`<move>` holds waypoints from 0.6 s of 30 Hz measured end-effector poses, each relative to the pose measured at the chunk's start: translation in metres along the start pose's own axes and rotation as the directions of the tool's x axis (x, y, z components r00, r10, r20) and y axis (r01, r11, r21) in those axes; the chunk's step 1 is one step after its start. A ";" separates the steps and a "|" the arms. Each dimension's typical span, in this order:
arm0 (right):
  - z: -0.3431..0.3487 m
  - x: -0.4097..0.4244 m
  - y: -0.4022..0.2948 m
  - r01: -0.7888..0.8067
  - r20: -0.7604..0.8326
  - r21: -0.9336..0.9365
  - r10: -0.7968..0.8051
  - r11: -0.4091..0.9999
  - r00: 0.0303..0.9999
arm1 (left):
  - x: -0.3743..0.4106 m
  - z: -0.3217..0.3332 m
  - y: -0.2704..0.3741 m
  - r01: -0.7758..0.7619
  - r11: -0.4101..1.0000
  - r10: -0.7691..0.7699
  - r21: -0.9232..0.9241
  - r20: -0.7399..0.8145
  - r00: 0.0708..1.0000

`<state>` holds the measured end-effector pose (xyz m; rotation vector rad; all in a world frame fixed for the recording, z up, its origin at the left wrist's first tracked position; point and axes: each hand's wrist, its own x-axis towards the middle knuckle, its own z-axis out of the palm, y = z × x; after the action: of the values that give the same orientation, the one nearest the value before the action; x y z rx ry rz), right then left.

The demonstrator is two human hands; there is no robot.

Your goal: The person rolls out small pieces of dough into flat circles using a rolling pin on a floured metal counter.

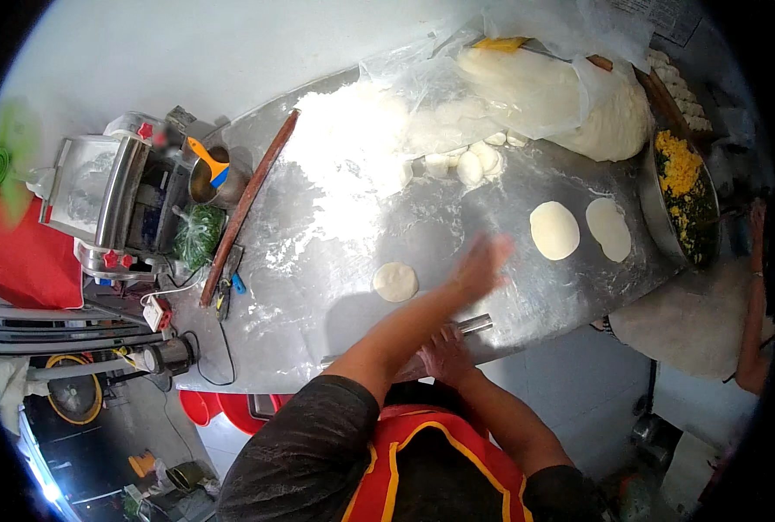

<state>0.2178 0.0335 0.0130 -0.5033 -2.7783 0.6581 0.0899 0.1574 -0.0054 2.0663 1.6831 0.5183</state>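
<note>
My left hand (485,267), blurred, reaches across over the metal table (276,333) with its fingers apart; nothing shows in it. My right hand (449,355) is closed around a shiny metal rolling pin (477,324) near the table's front edge; my left forearm hides part of the pin. A small round dough disc (395,282) lies left of my left hand. Two larger flat dough sheets, one oval (555,230) and one longer (608,230), lie to its right. Small dough pieces (479,163) sit behind, beside a heap of white flour (348,143).
A large dough mass (603,124) lies partly under plastic. A metal bowl (663,222) holds chopped greens and yellow bits. At left are a long wooden rod (250,205), a dough roller machine (117,189), a pot (198,186) with a brush and bagged greens (199,235). Another person's arm (753,313) is far right.
</note>
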 end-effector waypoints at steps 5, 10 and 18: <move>0.006 -0.002 0.002 0.015 0.035 0.028 -0.016 0.999 0.999 | -0.072 -0.062 -0.054 0.570 0.759 -0.497 0.315 -0.285 0.819; 0.004 0.000 0.003 0.022 -0.032 0.010 -0.022 1.000 0.999 | -0.145 -0.107 -0.057 0.500 0.864 -0.433 0.063 -0.414 0.801; -0.002 0.009 0.002 0.029 -0.027 -0.040 -0.030 0.999 0.999 | -0.183 -0.081 -0.025 0.448 0.881 -0.472 -0.151 -0.266 0.840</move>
<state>0.2104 0.0396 0.0147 -0.4745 -2.7727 0.5858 -0.0104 -0.0099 0.0455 1.4932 2.2024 0.7430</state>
